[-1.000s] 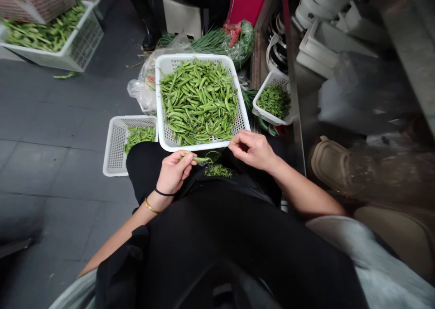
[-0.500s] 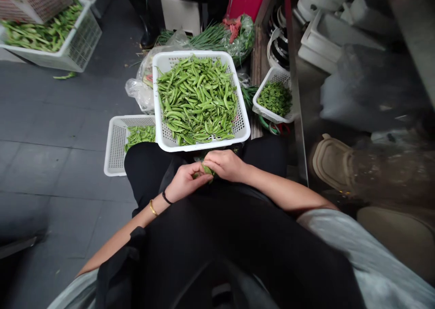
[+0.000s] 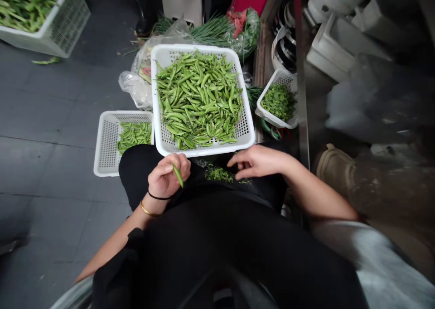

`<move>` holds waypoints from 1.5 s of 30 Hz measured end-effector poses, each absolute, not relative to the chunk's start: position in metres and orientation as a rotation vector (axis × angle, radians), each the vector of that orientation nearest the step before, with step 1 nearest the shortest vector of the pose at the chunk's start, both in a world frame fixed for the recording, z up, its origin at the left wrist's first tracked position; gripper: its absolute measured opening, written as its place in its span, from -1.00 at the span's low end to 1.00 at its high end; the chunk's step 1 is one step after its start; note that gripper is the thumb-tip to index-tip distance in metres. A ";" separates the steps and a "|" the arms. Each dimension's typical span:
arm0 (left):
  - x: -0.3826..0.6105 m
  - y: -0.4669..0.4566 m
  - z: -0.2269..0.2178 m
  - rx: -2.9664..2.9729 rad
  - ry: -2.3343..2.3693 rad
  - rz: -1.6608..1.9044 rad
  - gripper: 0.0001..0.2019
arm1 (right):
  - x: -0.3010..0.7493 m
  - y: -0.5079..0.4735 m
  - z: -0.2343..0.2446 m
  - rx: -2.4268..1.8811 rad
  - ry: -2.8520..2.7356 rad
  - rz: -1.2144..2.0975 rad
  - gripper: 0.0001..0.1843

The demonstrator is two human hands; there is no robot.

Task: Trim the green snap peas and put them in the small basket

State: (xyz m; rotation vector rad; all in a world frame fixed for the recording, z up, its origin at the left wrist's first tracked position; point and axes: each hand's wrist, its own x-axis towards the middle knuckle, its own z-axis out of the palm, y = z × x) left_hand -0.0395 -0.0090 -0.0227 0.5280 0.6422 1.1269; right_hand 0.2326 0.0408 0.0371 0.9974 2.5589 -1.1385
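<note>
**One pea pod pinched in the left hand**

The left hand [image 3: 168, 175] is curled, its fingers pinching a slim, bright green pea pod [image 3: 177, 175] that tilts down past the palm, just off the near edge of a white plastic basket [image 3: 204, 151]. The right hand [image 3: 260, 161] is empty, its fingers loosely spread, just beside a small heap of green trimmings [image 3: 219, 174] on the person's black clothing [image 3: 217, 227]. The large basket is heaped with more pods [image 3: 199, 98], plump and glossy. A smaller basket [image 3: 105, 146] by its left edge holds a thin layer of pods [image 3: 134, 136], and another small basket [image 3: 272, 120] beyond its right edge holds chopped greens [image 3: 278, 102].
</note>
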 end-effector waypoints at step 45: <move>-0.012 -0.003 -0.017 0.630 0.847 0.707 -0.77 | 0.182 0.046 0.010 1.302 2.785 -1.712 -0.82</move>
